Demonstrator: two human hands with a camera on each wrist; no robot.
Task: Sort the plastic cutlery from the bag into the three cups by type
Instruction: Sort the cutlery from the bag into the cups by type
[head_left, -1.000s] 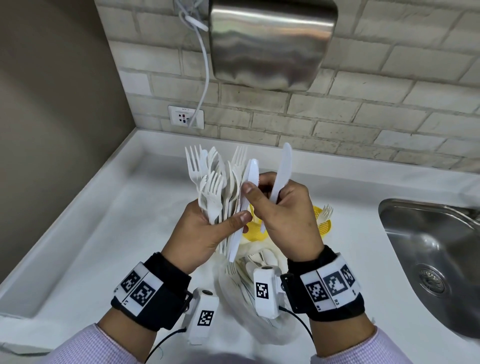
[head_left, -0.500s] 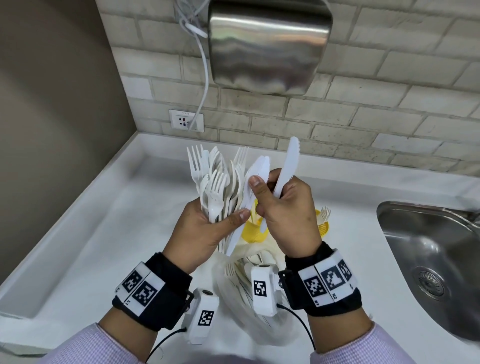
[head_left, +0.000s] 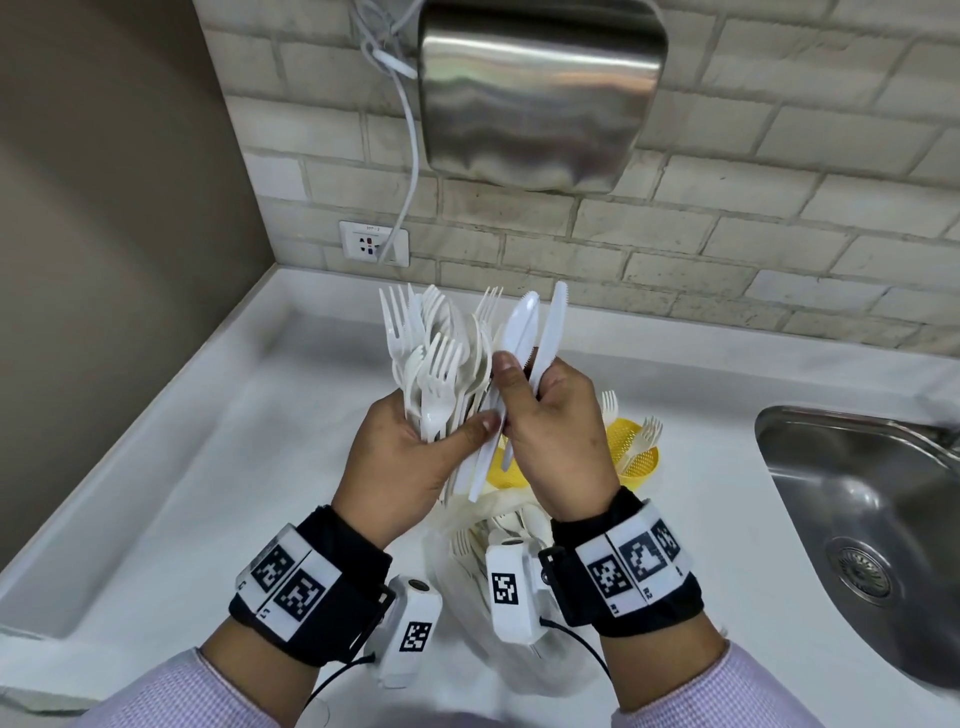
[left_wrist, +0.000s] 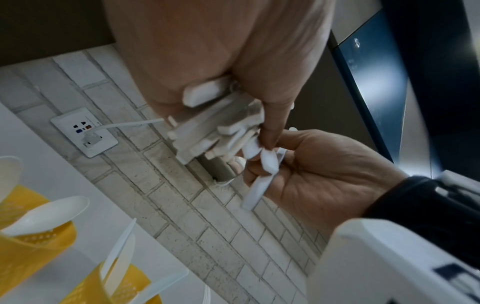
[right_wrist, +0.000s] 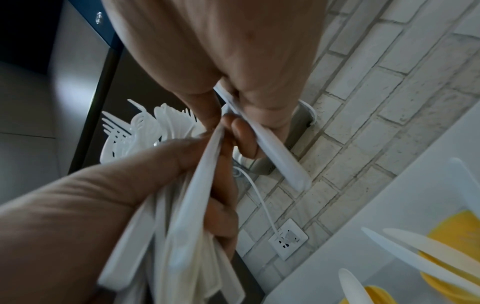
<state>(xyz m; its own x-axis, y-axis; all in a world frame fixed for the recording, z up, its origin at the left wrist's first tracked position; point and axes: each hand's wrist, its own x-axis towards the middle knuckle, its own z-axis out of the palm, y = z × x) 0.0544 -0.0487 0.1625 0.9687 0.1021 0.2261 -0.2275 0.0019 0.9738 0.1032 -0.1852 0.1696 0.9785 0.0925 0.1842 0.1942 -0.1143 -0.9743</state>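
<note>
Plastic cutlery bundle (head_left: 441, 364), forks uppermost, sits at frame centre above the white worktop (head_left: 218, 467), clamped in the left hand (head_left: 402, 457) grip, fingers curled round the handles. Right hand (head_left: 558, 436) grip pinches two knives (head_left: 540, 332) beside it. Bag (head_left: 519, 665) lies lower centre; yellow cups (head_left: 636, 452) right of centre

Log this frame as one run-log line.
stage: picking knives from bunch | left hand: grips cutlery bunch | right hand: holds knife, pinches second | cups: partly filled | bag: cutlery remains
</note>
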